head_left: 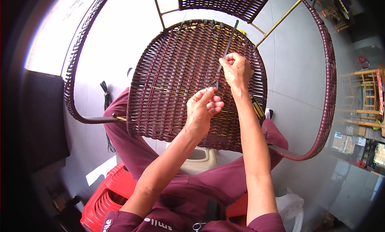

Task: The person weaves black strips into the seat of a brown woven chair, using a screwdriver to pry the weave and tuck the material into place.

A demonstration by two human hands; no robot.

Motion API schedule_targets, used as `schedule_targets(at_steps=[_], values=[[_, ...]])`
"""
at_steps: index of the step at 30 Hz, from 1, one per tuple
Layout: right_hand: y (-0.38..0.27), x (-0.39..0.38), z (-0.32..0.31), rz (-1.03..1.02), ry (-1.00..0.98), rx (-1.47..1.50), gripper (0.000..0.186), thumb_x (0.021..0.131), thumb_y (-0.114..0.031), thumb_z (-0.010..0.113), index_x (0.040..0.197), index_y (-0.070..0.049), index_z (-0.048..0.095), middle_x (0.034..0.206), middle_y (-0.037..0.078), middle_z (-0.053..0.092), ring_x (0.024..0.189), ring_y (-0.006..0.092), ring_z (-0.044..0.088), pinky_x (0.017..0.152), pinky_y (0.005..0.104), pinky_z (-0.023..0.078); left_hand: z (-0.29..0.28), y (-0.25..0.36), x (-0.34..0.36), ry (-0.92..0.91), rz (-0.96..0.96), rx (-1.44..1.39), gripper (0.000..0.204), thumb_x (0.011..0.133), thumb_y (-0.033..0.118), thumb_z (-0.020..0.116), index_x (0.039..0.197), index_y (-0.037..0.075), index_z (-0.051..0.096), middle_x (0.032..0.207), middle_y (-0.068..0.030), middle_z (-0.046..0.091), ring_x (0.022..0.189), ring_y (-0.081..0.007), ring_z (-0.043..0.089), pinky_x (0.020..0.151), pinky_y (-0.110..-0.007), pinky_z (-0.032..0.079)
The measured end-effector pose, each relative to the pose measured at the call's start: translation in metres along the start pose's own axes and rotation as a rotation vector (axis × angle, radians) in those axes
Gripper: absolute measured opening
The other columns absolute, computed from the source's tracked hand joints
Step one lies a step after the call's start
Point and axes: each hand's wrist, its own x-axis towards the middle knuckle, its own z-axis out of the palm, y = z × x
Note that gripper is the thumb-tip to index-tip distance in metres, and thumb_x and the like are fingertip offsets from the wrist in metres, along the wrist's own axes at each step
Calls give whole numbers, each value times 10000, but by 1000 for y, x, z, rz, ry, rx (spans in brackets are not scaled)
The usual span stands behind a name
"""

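A round seat panel of dark red-brown woven strips (160, 71) lies across my lap in a tubular chair frame (327, 71). My right hand (236, 71) pinches a long narrow dark strip (231, 37) over the upper right of the weave, with the strip's free end rising toward the seat's top edge. Lower and further left, my left hand (202, 106) has thumb and forefinger closed on the lower part of that strip at the weave, other fingers curled. A yellow-and-black object (256, 106) sits at the seat's right side, partly behind my right forearm.
A woven backrest (222, 1) rises beyond the seat. At left are a dark flat panel (44, 119), a bundle of dark strips (106, 95) and red stacked plastic stools (102, 196). A white plastic item (290, 208) is at lower right, wooden furniture (367, 91) at far right.
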Motion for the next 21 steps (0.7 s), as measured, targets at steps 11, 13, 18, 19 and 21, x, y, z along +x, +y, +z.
schedule_targets(at_steps=[11,13,18,19,21], values=[[5,1,-3,-41,13,91,132,756,-208,687,765,-102,610,706,50,650,690,263,621,701,435,391,18,46,31,-131,254,657,213,912,226,559,831,36,610,778,-14,614,661,-73,563,560,-211,465],[6,2,-2,-37,30,131,132,762,-205,683,766,-99,604,707,53,650,676,261,622,695,424,403,18,43,33,-129,252,680,216,912,225,557,817,39,612,752,-7,607,652,-62,550,550,-206,461],[7,7,-3,-97,112,137,111,789,-162,659,788,-86,579,696,65,646,636,273,628,606,390,466,20,32,35,-116,240,726,223,912,211,565,906,12,666,750,9,598,620,-41,513,552,-186,491],[6,7,-2,-126,153,127,124,793,-159,665,792,-67,581,661,59,622,588,229,595,571,363,457,22,31,35,-109,227,727,223,899,183,586,925,-22,668,753,-13,611,601,-52,529,549,-193,520],[7,11,1,-197,237,135,124,808,-138,661,814,-46,579,628,54,588,542,176,558,535,331,449,24,27,36,-95,217,739,225,893,177,595,929,-34,663,754,-25,616,602,-57,539,552,-199,528]])
